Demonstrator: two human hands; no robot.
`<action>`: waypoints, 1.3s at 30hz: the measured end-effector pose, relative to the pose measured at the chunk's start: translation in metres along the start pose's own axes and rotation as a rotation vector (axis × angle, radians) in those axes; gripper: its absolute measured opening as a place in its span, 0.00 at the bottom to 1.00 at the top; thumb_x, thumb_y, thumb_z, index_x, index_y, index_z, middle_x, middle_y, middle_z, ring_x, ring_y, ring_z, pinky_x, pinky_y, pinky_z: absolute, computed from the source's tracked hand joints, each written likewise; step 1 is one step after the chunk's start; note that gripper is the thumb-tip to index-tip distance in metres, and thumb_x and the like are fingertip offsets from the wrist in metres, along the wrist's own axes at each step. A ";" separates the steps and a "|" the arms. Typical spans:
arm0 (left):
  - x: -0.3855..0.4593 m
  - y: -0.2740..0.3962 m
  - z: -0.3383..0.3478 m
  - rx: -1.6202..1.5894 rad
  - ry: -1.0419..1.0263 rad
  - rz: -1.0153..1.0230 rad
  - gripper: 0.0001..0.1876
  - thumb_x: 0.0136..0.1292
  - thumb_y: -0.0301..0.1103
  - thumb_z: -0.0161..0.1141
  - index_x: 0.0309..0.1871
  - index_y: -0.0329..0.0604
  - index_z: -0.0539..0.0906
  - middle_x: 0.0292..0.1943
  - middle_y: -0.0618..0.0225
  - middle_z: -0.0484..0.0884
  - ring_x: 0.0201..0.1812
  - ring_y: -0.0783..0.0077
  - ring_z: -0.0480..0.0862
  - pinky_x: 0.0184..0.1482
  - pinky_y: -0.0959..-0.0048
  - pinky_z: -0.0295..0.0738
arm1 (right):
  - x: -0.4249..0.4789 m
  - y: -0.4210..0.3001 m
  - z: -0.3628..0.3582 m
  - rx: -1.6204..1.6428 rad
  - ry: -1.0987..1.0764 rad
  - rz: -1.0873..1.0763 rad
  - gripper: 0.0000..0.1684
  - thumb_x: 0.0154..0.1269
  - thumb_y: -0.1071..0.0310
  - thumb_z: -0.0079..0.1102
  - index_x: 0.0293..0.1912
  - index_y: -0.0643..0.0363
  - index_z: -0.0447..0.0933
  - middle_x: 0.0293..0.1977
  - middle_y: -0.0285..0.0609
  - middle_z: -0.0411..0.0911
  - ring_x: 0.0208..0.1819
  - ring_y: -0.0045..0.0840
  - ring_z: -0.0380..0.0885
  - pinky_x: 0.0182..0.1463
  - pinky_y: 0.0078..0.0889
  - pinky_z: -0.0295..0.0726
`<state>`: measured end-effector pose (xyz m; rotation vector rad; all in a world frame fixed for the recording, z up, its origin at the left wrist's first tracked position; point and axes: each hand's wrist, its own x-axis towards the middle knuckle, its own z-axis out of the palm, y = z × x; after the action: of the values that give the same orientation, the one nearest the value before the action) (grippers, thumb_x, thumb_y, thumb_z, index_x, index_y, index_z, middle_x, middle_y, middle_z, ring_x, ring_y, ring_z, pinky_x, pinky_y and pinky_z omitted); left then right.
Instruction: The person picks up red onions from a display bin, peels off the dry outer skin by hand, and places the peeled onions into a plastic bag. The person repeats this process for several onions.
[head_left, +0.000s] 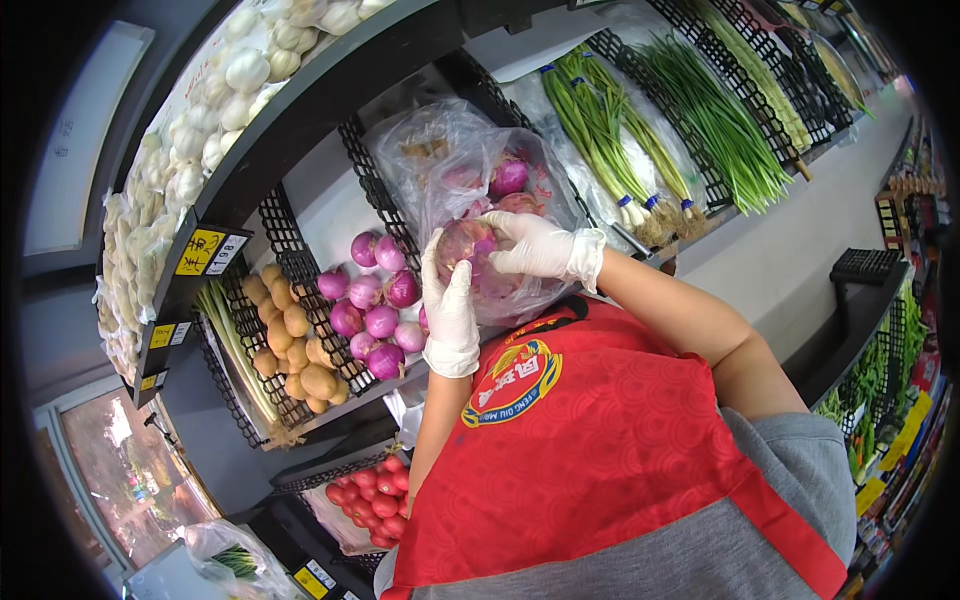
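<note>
Both hands wear white gloves and meet around a red onion (463, 244) with loose, papery skin. My left hand (454, 307) cups it from the left, thumb against its near side. My right hand (536, 244) grips it from the right, its fingers over the top. Beneath and behind them lies an opened clear plastic bag (442, 191). Inside the bag are more onions, among them a purple onion (510, 177), and some loose skins. To the left of my left hand, several purple onions (381, 321) sit in a pile on the shelf.
Black mesh dividers (367, 176) separate potatoes (289, 330), scallions (600, 127) and garlic chives (705, 112). Garlic bulbs (247, 71) fill an overhanging upper shelf (300, 97) with price tags (210, 252). Tomatoes (375, 495) lie lower left. A metal bar (630, 240) projects near my right wrist.
</note>
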<state>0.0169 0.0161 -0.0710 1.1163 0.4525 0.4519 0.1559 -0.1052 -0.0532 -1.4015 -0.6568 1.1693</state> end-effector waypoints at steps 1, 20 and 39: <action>-0.001 -0.001 -0.001 0.027 -0.001 0.012 0.30 0.68 0.26 0.59 0.72 0.37 0.64 0.67 0.62 0.69 0.67 0.67 0.70 0.71 0.68 0.62 | -0.005 -0.011 0.003 0.020 0.017 0.010 0.35 0.61 0.74 0.58 0.67 0.69 0.62 0.55 0.46 0.78 0.55 0.24 0.76 0.59 0.27 0.75; -0.010 -0.014 0.002 0.283 0.064 0.162 0.32 0.64 0.23 0.62 0.72 0.37 0.65 0.67 0.60 0.70 0.67 0.65 0.71 0.72 0.65 0.62 | 0.012 0.031 0.011 -0.093 0.110 -0.156 0.36 0.59 0.76 0.54 0.69 0.62 0.66 0.60 0.56 0.73 0.65 0.42 0.71 0.70 0.36 0.67; -0.003 -0.021 -0.002 0.007 0.106 0.099 0.28 0.66 0.22 0.60 0.70 0.38 0.68 0.65 0.62 0.73 0.65 0.68 0.73 0.70 0.66 0.65 | 0.029 0.064 0.011 -0.301 0.174 -0.365 0.35 0.61 0.78 0.48 0.70 0.63 0.62 0.59 0.62 0.72 0.65 0.51 0.69 0.70 0.41 0.66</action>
<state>0.0161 0.0076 -0.0910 1.1289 0.4934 0.5988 0.1410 -0.0883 -0.1206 -1.5329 -0.9459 0.6720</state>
